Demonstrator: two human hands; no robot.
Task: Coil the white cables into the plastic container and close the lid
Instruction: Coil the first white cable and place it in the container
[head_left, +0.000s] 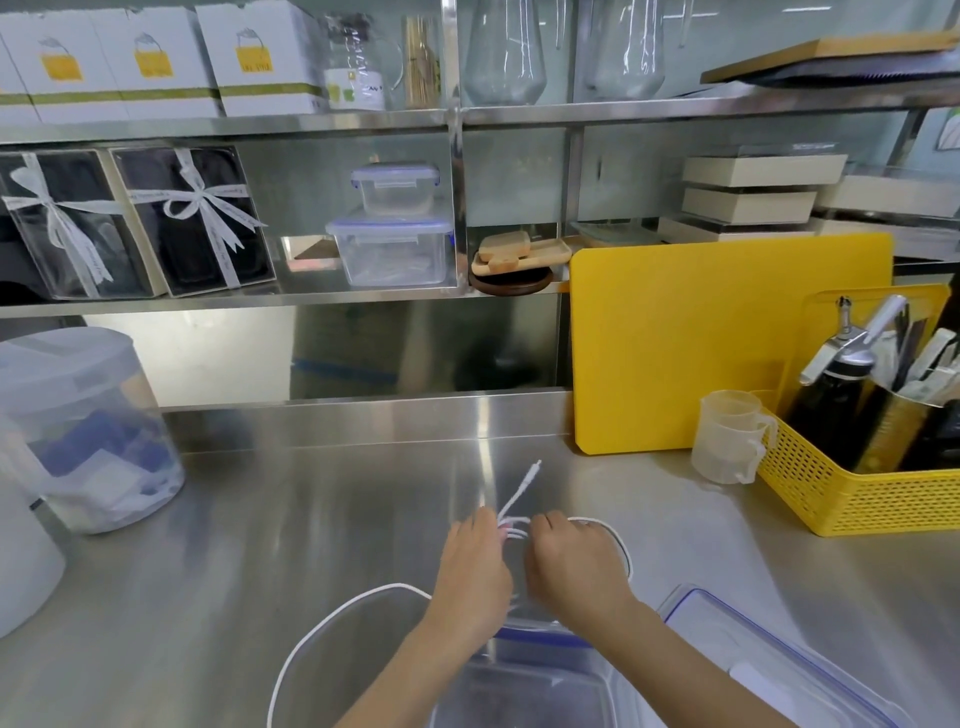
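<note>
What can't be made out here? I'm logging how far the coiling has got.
Only the head view exists.
- Number of loops in the white cable: the left hand and right hand cover the bundle.
- Contents of the plastic container: forearms cross it and the bottom edge cuts it off.
- The lid: cropped at the bottom edge, latches unclear.
- The cable's other end: its long loop leaves the frame at the bottom.

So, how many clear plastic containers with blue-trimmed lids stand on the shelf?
2, stacked: the smaller container sits on top of the larger container, on the middle shelf left of the steel post. Others may be hidden.
</note>
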